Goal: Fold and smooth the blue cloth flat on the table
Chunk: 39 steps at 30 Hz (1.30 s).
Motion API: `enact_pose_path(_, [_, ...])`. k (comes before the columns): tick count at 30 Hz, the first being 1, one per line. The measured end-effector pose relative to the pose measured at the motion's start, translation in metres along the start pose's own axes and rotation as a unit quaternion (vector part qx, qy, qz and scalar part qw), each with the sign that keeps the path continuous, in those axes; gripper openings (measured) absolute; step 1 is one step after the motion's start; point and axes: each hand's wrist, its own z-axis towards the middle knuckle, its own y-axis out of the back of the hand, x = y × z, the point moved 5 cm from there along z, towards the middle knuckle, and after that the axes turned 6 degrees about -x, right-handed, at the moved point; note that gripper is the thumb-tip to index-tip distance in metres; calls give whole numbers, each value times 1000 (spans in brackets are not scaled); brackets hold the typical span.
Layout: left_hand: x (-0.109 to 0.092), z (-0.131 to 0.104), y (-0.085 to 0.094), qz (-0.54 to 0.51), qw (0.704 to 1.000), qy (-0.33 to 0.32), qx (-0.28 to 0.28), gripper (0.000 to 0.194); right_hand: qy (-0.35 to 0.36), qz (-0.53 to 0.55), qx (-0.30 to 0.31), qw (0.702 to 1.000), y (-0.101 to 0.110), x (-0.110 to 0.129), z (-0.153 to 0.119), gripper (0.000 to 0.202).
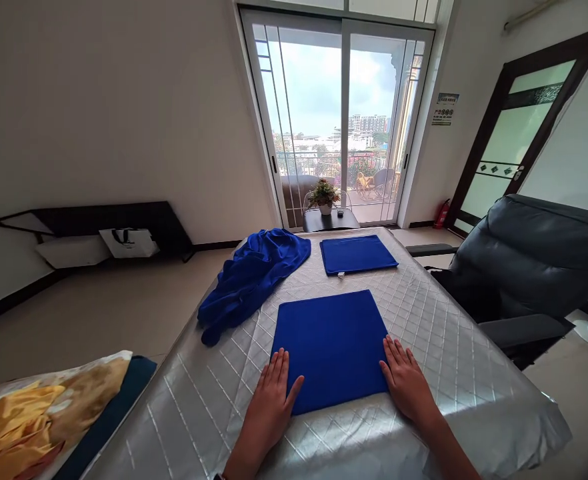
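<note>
A flat blue cloth [331, 350], folded into a near square, lies in front of me on the silver quilted table cover [224, 393]. My left hand [274, 393] rests flat on its left edge, thumb spread away from the fingers. At the right edge of the cloth my right hand [404, 370] lies with stretched fingers, the tips touching the border. Neither hand grips anything. Farther back is a second folded blue cloth [359, 254] with a small white tag at its near edge. A crumpled blue cloth [259, 277] is heaped at the back left.
A black armchair [539, 260] stands close along the table's right side. Patterned bedding [49, 413] is at the lower left. Beyond the table's far edge, a potted plant [325, 195] sits on a small black table, before sliding glass doors [319, 100].
</note>
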Motion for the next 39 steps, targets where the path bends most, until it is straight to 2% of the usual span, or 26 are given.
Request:
enact_pose_path(1, [-11, 3, 1, -3, 1000, -6, 1, 73, 1, 2, -1, 1000, 0, 0, 0, 62])
enact_pose_path(3, [-45, 9, 1, -18, 999, -35, 14, 70, 2, 4, -2, 1000, 0, 0, 0, 62])
enact_pose_path(7, [-142, 24, -5, -65, 986, -148, 46, 68, 4, -1, -2, 1000, -2, -2, 0, 60])
enact_pose_path(9, [-181, 30, -9, -75, 981, -175, 47, 67, 12, -8, -2, 1000, -4, -3, 0, 60])
enact_pose_path(11, [-205, 34, -13, -76, 980, -179, 44, 66, 25, -15, -3, 1000, -5, -3, 0, 58])
enact_pose_path(14, [-215, 32, -16, -70, 979, -186, 42, 64, 27, -22, -5, 999, -5, -4, 0, 58])
enact_pose_path(17, [-204, 25, -15, -64, 978, -190, 48, 65, 14, -20, -3, 1000, -5, -4, 0, 60])
enact_pose_path(21, [-173, 13, -13, -40, 985, -160, 50, 68, 3, -7, 7, 1000, -4, -3, 0, 62])
enact_pose_path(28, [-86, -17, -5, 13, 997, -38, 68, 69, -7, -3, 24, 1000, -1, -2, -1, 63])
enact_pose_path(31, [-50, -37, 5, 17, 997, -20, 79, 66, -9, -4, 26, 1000, -1, -2, -2, 63])
enact_pose_path(35, [-14, -62, 19, 18, 998, -43, 40, 60, -2, -9, 16, 1000, -2, -2, -2, 63])
enact_pose_path(39, [4, -74, 31, 9, 997, -77, -28, 56, 3, -14, 6, 1000, -4, -3, -3, 64])
